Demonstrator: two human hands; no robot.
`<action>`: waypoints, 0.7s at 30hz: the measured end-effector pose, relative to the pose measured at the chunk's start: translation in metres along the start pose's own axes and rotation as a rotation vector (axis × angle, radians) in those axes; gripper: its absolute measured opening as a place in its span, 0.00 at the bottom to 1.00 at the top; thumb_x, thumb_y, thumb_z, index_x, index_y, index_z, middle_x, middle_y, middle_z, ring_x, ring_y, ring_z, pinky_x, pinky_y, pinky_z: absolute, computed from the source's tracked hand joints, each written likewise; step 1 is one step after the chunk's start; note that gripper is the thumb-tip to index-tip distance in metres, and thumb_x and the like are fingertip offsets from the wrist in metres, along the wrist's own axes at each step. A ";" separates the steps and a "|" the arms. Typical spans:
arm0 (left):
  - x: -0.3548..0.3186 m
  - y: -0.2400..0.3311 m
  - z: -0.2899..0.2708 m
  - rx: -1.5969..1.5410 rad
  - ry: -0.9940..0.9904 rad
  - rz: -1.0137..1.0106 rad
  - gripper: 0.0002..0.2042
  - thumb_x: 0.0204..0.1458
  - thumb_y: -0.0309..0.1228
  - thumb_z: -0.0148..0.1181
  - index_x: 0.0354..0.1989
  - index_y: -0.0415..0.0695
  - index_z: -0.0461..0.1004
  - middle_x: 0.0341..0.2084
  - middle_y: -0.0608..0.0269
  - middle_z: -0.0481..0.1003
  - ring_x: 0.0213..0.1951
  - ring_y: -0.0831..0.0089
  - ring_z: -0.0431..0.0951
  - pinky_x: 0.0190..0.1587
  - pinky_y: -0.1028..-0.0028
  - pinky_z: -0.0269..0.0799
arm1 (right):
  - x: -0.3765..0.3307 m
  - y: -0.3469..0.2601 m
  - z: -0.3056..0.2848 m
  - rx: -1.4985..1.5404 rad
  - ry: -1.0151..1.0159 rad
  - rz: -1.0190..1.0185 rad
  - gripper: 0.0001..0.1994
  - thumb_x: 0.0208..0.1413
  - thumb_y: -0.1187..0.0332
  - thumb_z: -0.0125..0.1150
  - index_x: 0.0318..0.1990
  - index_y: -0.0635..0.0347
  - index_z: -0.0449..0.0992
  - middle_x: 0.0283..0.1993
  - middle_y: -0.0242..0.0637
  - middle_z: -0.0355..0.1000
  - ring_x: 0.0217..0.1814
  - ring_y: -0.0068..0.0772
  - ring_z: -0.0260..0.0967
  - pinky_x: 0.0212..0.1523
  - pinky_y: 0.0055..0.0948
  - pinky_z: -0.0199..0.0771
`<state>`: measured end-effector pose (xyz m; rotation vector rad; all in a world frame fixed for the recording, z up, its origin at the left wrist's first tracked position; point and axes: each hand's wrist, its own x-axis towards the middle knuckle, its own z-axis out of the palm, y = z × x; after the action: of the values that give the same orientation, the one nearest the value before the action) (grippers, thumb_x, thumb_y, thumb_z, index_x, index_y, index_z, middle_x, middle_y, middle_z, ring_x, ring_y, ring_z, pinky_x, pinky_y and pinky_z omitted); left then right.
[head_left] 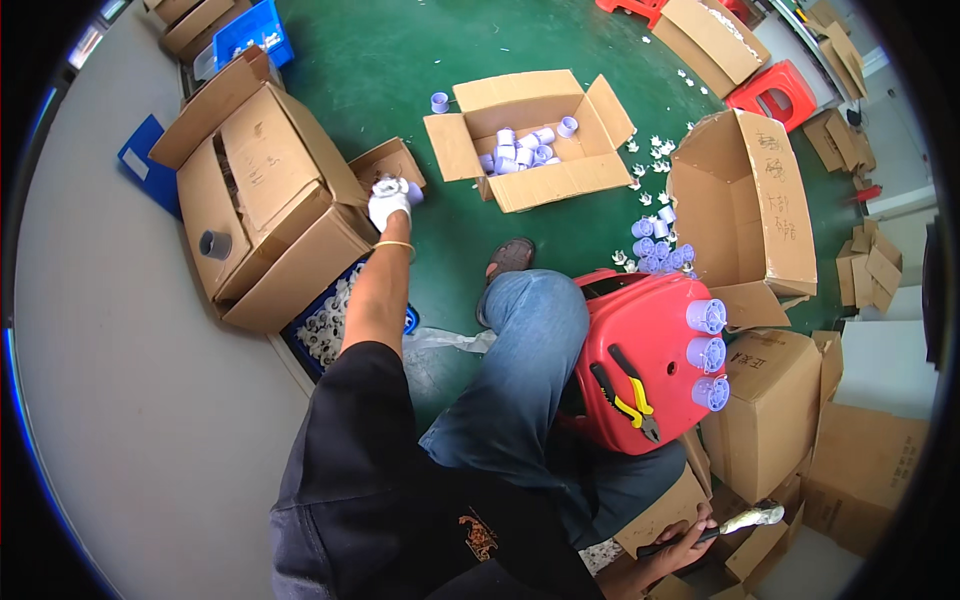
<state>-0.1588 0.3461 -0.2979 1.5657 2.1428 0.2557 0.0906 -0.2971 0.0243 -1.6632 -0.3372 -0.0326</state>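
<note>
My left hand (388, 207), in a white glove, reaches to the opening of a small cardboard box (400, 158) on the floor. Its fingers look closed around something whitish-grey that I cannot make out. A purple plastic cup-shaped part (415, 193) lies right beside it. At the lower right, my right hand (684, 543) is closed around a black-handled tool (722, 527) whose end is coated in white. Between my knees and the boxes stands a red plastic stool (640, 300). Pliers (626, 393) with black and yellow handles lie on it, beside three purple cup-shaped parts (706, 354) at its right edge.
An open carton (560, 187) ahead holds several purple parts. More purple parts (660, 255) and white claw-like pieces (657, 150) lie near a large open carton (790, 200). A big carton (250, 170) at left stands by a blue tray (290, 335) of white pieces.
</note>
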 end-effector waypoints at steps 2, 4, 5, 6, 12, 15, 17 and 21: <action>0.039 -0.008 -0.010 -0.056 0.197 0.096 0.24 0.59 0.43 0.36 0.46 0.39 0.77 0.49 0.53 0.76 0.47 0.55 0.77 0.51 0.62 0.71 | 0.000 -0.004 0.001 -0.006 -0.010 -0.006 0.11 0.67 0.65 0.48 0.51 0.61 0.64 0.55 0.49 0.71 0.11 0.12 0.53 0.09 0.10 0.48; 0.114 -0.023 -0.050 -0.047 0.348 0.086 0.22 0.57 0.43 0.39 0.41 0.41 0.77 0.41 0.52 0.77 0.40 0.54 0.78 0.44 0.60 0.73 | 0.004 0.000 0.003 0.062 -0.031 0.025 0.11 0.67 0.66 0.48 0.51 0.61 0.64 0.55 0.49 0.70 0.11 0.12 0.54 0.09 0.11 0.48; 0.129 -0.010 -0.052 -0.057 0.425 0.089 0.20 0.55 0.44 0.42 0.37 0.42 0.78 0.33 0.52 0.79 0.33 0.54 0.79 0.38 0.57 0.76 | 0.003 0.000 0.004 0.063 -0.019 0.034 0.10 0.67 0.66 0.48 0.50 0.61 0.64 0.56 0.49 0.70 0.11 0.12 0.54 0.09 0.11 0.48; 0.142 -0.002 -0.062 -0.125 0.495 0.137 0.21 0.55 0.45 0.44 0.37 0.42 0.78 0.32 0.52 0.78 0.33 0.53 0.79 0.38 0.57 0.75 | 0.003 0.002 0.006 0.071 -0.013 0.046 0.10 0.67 0.66 0.48 0.50 0.61 0.63 0.56 0.49 0.70 0.12 0.12 0.54 0.09 0.11 0.48; 0.042 0.090 -0.081 -0.854 0.143 -0.006 0.21 0.56 0.49 0.47 0.37 0.41 0.75 0.28 0.54 0.78 0.28 0.57 0.78 0.31 0.61 0.76 | -0.004 0.005 0.006 0.045 -0.034 0.024 0.09 0.67 0.67 0.47 0.49 0.60 0.62 0.55 0.47 0.69 0.12 0.13 0.54 0.09 0.12 0.48; 0.035 0.039 -0.083 -0.846 0.250 0.104 0.17 0.58 0.45 0.47 0.35 0.43 0.73 0.23 0.58 0.76 0.21 0.66 0.76 0.23 0.67 0.72 | -0.001 0.003 0.011 0.053 -0.077 0.056 0.10 0.66 0.67 0.48 0.51 0.61 0.62 0.55 0.48 0.68 0.12 0.14 0.54 0.10 0.12 0.48; 0.046 -0.006 -0.072 -0.644 0.431 0.264 0.14 0.58 0.42 0.46 0.34 0.44 0.72 0.20 0.61 0.74 0.17 0.73 0.72 0.17 0.72 0.67 | 0.005 0.005 0.015 0.048 -0.116 0.076 0.12 0.66 0.68 0.48 0.52 0.62 0.62 0.54 0.49 0.68 0.12 0.15 0.55 0.11 0.12 0.48; -0.092 0.024 -0.062 -1.068 -0.226 -0.173 0.13 0.60 0.44 0.52 0.35 0.47 0.73 0.23 0.64 0.74 0.19 0.74 0.71 0.18 0.75 0.64 | 0.000 0.003 0.009 -0.001 -0.067 0.062 0.10 0.66 0.67 0.48 0.50 0.60 0.61 0.55 0.47 0.68 0.12 0.14 0.55 0.10 0.12 0.49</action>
<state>-0.1464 0.2758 -0.2105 0.7295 1.4933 0.9222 0.0895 -0.2889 0.0200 -1.6775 -0.3363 0.0697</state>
